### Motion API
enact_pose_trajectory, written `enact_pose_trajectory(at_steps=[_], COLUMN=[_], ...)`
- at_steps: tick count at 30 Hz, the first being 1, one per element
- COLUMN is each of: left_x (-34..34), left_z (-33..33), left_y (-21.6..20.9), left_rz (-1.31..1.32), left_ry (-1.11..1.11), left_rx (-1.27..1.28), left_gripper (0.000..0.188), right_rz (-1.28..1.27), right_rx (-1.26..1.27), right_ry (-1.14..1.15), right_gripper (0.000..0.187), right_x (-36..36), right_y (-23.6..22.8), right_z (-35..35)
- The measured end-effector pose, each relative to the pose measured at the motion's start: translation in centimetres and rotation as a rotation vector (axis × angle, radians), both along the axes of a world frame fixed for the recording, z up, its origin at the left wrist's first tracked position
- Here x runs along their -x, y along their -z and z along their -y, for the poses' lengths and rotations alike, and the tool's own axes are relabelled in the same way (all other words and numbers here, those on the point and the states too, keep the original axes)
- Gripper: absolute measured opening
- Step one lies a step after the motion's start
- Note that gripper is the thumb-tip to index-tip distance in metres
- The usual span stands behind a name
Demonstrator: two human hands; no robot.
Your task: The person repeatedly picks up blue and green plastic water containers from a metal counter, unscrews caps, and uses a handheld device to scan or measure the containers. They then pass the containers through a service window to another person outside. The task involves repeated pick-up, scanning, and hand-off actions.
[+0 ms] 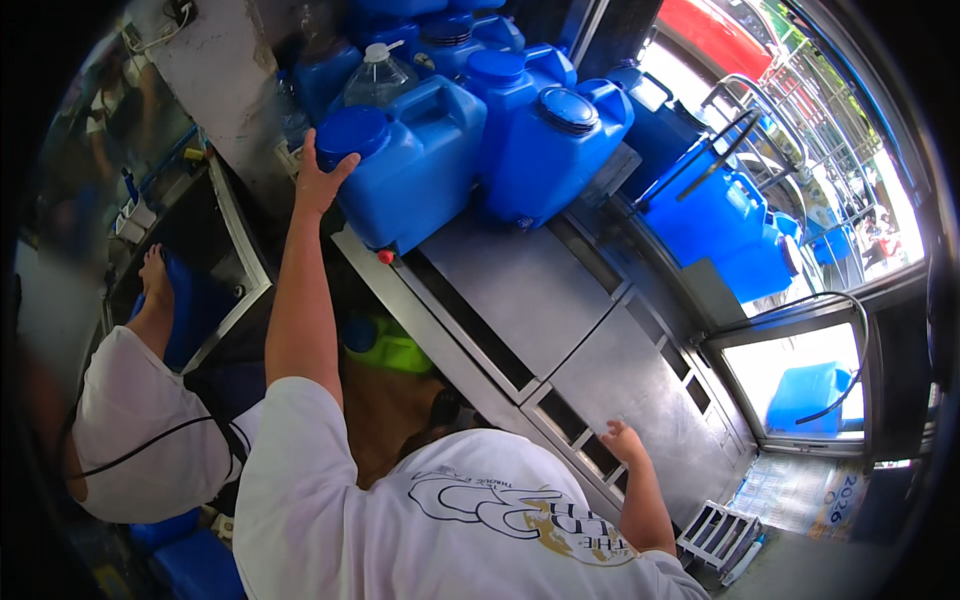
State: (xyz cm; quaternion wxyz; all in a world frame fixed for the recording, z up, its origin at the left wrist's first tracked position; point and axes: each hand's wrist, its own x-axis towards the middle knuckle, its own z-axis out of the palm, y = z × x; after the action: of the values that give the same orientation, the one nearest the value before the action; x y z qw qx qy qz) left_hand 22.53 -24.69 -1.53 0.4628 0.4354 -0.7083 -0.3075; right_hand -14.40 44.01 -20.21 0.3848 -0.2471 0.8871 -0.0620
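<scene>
My left hand point(322, 182) is stretched out at the near left of a blue water jug point(415, 180), its fingers spread beside the jug's round blue cap point(352, 131). The thumb overlaps the cap's lower edge. A small red spigot point(386, 257) sticks out low on this jug, which stands on a metal counter point(510, 280). Farther to the right, my right hand point(622, 441) hovers over or rests on the counter's nearer part, its fingers loosely bent and apart, with nothing visible in them.
More blue jugs point(556, 150) crowd the counter's far end, beside a clear plastic bottle point(380, 78). Below it sits a bright green container point(395, 345). Blue jugs point(715, 220) also stand by metal bars at right. At left, a white-sleeved arm point(150, 310) touches something blue, possibly a reflection.
</scene>
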Motion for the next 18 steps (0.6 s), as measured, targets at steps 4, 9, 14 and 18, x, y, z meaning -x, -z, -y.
enact_pose_trajectory(at_steps=[4, 9, 14, 18], left_x=[-1.5, -0.9, 0.0, 0.4], left_z=[-0.9, -1.1, -1.7, -2.1], left_y=[-2.4, -5.6, -6.5, -6.5], left_rz=[0.218, 0.397, 0.571, 0.535], left_ry=[0.059, 0.200, 0.284, 0.364], left_rx=[-0.010, 0.052, 0.012, 0.000], left_gripper=[0.119, 0.118, 0.120, 0.123], right_rz=[0.000, 0.001, -0.003, -0.013], right_rx=[-0.004, -0.095, -0.068, -0.052], right_ry=[-0.029, -0.147, -0.196, -0.207], right_gripper=[0.059, 0.061, 0.062, 0.062], right_x=[-1.0, -2.5, -3.0, -3.2], right_y=[-2.1, -2.7, -2.1, -2.2], right_z=[4.3, 8.2, 10.4, 10.9])
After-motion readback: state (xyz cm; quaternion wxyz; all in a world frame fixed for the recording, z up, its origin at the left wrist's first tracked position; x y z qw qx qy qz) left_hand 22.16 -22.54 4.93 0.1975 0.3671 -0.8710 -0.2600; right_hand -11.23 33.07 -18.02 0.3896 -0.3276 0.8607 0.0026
